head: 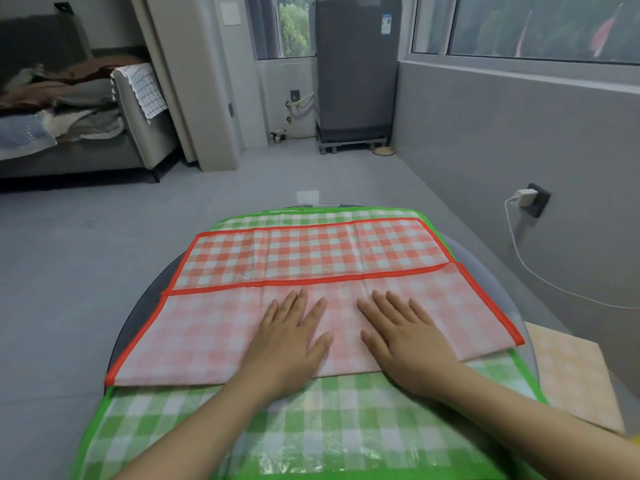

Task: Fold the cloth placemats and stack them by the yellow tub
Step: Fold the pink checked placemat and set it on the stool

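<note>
A red-and-white checked placemat (311, 258) lies across a round grey table (491, 292), its near half folded over so the pale underside (194, 334) faces up. Under it lies a green-and-white checked placemat (332, 420). My left hand (294, 334) and my right hand (401, 334) rest flat, palms down and fingers spread, side by side on the folded-over part. An orange checked cloth (571, 372), folded, lies at the table's right. A sliver of yellow (635, 439) shows at the right edge; the tub itself is out of view.
A grey wall with a socket and white charger (526, 197) runs along the right, its cable trailing over the floor. A sofa (79, 126) piled with clothes stands far left. A grey washing machine (356, 71) stands at the back by the window.
</note>
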`<state>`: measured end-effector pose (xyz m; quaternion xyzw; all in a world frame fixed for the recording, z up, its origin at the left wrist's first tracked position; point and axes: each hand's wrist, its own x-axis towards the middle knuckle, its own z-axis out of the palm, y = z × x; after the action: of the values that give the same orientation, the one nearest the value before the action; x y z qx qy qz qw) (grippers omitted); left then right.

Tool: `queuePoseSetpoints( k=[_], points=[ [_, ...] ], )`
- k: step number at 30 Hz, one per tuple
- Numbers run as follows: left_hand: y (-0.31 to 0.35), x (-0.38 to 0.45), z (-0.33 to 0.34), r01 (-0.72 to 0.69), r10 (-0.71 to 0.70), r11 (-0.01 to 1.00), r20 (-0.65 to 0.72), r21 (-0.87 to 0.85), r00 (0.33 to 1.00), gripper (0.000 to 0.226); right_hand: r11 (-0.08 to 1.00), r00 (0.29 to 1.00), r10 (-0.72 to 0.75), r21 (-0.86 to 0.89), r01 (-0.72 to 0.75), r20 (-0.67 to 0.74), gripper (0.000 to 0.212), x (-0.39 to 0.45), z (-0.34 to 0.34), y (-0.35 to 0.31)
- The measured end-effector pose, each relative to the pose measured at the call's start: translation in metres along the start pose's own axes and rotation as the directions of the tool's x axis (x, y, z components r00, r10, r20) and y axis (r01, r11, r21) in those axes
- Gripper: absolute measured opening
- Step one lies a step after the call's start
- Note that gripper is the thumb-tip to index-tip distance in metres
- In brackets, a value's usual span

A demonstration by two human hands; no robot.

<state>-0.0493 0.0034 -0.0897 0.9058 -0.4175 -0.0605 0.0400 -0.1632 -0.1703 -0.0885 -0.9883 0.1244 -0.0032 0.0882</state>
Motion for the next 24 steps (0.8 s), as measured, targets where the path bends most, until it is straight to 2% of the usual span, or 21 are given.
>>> queuePoseSetpoints(
  k=[5, 10, 16, 19, 24],
  points=[
    [0.0, -0.002, -0.001, -0.002, 0.002, 1.0, 0.0, 0.006, 1.0, 0.06, 0.99, 0.991, 0.134, -0.035, -0.134, -0.003, 0.056, -0.011, -0.007, 0.042],
    [-0.001, -0.002, -0.001, -0.002, 0.002, 1.0, -0.01, 0.003, 1.0, 0.06, 0.972, 0.973, 0.23, -0.05, -0.231, -0.029, 0.058, -0.02, -0.014, 0.063],
    [-0.001, 0.0, 0.0, 0.0, 0.0, 1.0, -0.009, -0.007, 1.0, 0.06, 0.959, 0.959, 0.282, -0.03, -0.282, 0.009, 0.059, -0.014, -0.017, 0.054],
    [0.0, -0.001, 0.0, 0.001, -0.001, 1.0, 0.002, -0.019, 1.0, 0.06, 0.97, 0.97, 0.242, 0.029, -0.242, -0.01, 0.057, -0.003, -0.017, 0.034],
    [0.0, 0.0, -0.002, 0.011, -0.011, 0.999, 0.009, -0.034, 1.0, 0.056, 0.996, 0.997, 0.053, 0.08, -0.049, -0.049, 0.052, 0.026, -0.005, -0.021]
  ],
)
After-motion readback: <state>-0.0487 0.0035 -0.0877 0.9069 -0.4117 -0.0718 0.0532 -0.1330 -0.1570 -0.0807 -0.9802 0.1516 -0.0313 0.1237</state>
